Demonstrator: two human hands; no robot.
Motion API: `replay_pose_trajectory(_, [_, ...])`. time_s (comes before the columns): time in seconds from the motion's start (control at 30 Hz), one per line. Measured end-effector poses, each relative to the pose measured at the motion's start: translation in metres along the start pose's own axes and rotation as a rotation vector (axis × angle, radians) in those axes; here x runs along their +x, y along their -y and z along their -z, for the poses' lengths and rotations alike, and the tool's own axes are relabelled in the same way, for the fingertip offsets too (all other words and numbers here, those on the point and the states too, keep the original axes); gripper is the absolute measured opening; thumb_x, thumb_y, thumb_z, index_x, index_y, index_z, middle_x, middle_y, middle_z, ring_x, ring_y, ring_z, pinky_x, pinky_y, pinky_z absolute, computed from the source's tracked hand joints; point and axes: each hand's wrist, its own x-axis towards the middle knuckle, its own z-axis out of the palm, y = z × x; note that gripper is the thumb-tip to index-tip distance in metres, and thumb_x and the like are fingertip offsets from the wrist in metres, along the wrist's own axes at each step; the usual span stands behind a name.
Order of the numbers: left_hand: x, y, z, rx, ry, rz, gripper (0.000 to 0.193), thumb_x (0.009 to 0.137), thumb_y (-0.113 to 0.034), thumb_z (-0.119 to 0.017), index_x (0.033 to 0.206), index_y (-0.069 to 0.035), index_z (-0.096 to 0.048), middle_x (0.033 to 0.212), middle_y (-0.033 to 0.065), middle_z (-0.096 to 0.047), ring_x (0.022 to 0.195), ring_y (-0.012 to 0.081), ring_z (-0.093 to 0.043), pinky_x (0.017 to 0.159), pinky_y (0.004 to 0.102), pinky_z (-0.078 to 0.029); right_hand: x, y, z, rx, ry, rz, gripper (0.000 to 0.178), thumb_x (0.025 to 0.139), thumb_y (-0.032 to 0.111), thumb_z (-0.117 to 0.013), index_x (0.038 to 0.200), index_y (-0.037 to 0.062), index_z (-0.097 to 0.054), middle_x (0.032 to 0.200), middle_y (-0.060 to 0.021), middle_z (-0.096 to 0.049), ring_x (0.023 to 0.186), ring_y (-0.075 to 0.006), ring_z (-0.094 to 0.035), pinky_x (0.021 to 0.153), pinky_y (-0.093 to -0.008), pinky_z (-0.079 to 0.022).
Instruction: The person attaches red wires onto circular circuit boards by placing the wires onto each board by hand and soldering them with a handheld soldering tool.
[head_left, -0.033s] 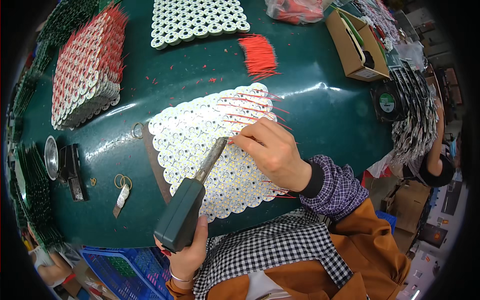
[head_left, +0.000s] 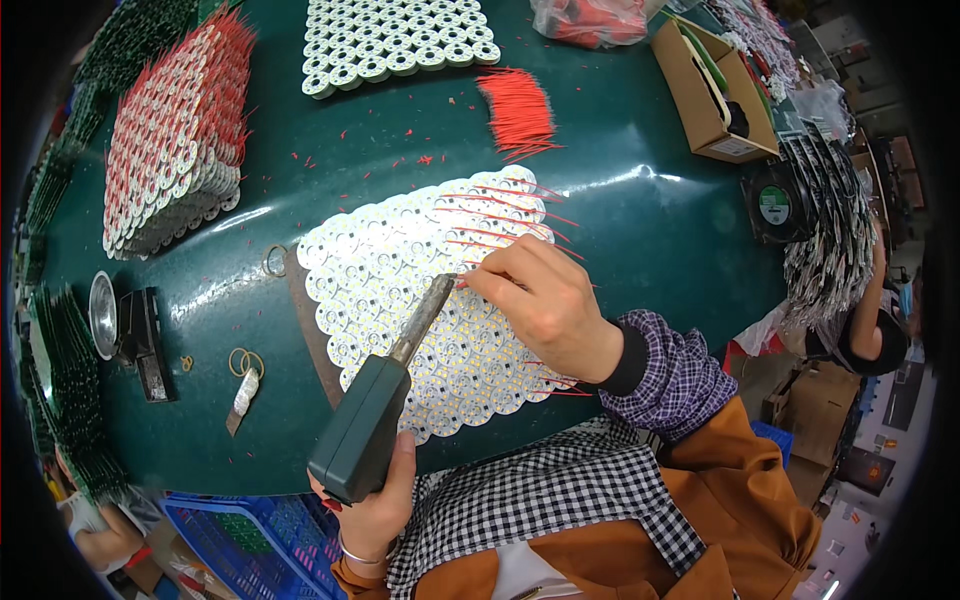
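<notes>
My left hand is closed round the dark green body of a soldering gun. The gun's metal tip reaches the middle of a panel of round white LED boards lying in front of me. My right hand is over the panel's right part, thumb and forefinger pinched beside the tip. A short bit of red wire shows at those fingertips; the rest is hidden by the hand. Several red wires stick out from boards along the panel's upper right, and a few more at its lower right edge.
A bundle of red wires lies beyond the panel, near a stack of white boards. Wired panels are piled at left. A black stand, metal bowl, cardboard box and black fan surround the work.
</notes>
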Motion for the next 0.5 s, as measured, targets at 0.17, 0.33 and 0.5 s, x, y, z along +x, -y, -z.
replay_pose_trajectory(0.17, [-0.002,0.001,-0.001,0.067,-0.033,-0.069,0.025,0.085,0.008,-0.072,0.109,0.006,-0.065,0.084,0.0069,-0.066,0.06,0.0104,-0.058,0.052,0.0239,-0.045,-0.001,-0.001,-0.002,-0.005,-0.017,0.009,0.017,0.076,0.004,-0.068,0.093,-0.0003,-0.066,0.088,-0.0076,-0.06,0.082,-0.0227,-0.062,0.069,-0.0343,-0.051])
replay_pose_trajectory(0.33, [-0.016,-0.005,0.003,-0.136,-0.089,0.054,0.03,0.085,0.006,-0.073,0.113,0.006,-0.066,0.098,0.0104,-0.069,0.076,0.0152,-0.062,0.069,0.0289,-0.049,0.001,-0.001,-0.002,-0.018,-0.038,0.018,0.016,0.076,0.004,-0.068,0.092,0.0001,-0.066,0.088,-0.0071,-0.059,0.082,-0.0225,-0.061,0.07,-0.0341,-0.051])
replay_pose_trajectory(0.5, [-0.018,-0.004,-0.001,-0.159,-0.16,-0.016,0.034,0.085,0.01,-0.069,0.119,0.007,-0.063,0.103,0.0133,-0.07,0.06,0.0109,-0.058,0.051,0.0241,-0.046,-0.002,0.005,0.011,-0.063,-0.042,0.042,0.016,0.076,0.005,-0.068,0.092,0.0011,-0.066,0.088,-0.0068,-0.06,0.083,-0.0223,-0.06,0.071,-0.034,-0.05])
